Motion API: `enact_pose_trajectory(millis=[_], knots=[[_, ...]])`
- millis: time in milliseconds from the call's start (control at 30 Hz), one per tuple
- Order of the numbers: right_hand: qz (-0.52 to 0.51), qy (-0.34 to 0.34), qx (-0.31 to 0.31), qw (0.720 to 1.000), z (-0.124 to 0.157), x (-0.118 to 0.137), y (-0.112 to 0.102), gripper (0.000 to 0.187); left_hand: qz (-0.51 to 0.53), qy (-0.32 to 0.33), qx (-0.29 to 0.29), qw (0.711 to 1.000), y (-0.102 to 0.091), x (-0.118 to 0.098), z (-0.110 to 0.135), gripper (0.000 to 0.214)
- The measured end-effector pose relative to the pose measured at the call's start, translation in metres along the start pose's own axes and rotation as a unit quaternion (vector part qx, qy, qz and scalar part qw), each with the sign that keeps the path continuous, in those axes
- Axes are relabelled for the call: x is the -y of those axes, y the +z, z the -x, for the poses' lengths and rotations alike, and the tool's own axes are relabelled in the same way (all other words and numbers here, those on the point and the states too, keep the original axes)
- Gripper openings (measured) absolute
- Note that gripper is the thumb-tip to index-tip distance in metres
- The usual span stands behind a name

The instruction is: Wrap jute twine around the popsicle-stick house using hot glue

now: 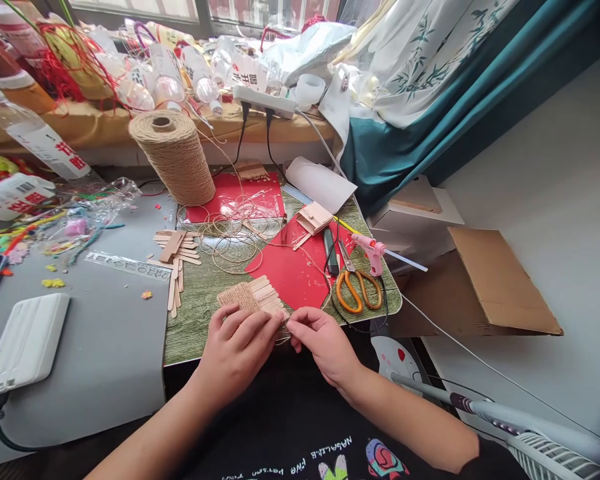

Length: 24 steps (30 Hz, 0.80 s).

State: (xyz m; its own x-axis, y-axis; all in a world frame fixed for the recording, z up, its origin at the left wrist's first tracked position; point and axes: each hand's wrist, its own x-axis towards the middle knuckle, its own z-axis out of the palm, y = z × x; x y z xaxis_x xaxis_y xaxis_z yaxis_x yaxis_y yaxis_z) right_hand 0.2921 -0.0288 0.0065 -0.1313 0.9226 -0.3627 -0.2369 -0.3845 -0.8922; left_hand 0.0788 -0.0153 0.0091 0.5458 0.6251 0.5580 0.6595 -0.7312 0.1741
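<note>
A flat panel of craft sticks [269, 293], its left part wrapped in twine [237, 297], lies near the front edge of the table. My left hand [245, 340] is closed on the panel's near side, thumb hidden. Close by at the panel's right corner, my right hand [325, 343] pinches with thumb and forefinger on what looks like the twine strand, mostly covered by the fingertips. A loose loop of twine hangs just under the hands. Loose coils of twine [230, 240] run back toward a large twine spool [173, 157] standing upright.
Right of the panel lie red card [300, 273], orange-handled scissors [356, 287], a black cutter [331, 252] and a pink glue gun [371, 252] with its cord. Loose craft sticks [177, 273] are at left. A small stick box [314, 217] sits behind. A white power bank [26, 343] lies far left.
</note>
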Motion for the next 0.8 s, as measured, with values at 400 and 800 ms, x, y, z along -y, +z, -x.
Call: enact_pose_trajectory(millis=[400, 800], knots=[[0.048, -0.16, -0.023, 0.986, -0.01, 0.051, -0.013, 0.019, 0.122, -0.14, -0.105, 0.977, -0.031, 0.061, 0.003, 0.011], [0.484, -0.181, 0.057, 0.854, -0.025, 0.072, 0.035, 0.02, 0.373, -0.195, 0.223, 0.88, -0.024, 0.137, -0.085, 0.032]])
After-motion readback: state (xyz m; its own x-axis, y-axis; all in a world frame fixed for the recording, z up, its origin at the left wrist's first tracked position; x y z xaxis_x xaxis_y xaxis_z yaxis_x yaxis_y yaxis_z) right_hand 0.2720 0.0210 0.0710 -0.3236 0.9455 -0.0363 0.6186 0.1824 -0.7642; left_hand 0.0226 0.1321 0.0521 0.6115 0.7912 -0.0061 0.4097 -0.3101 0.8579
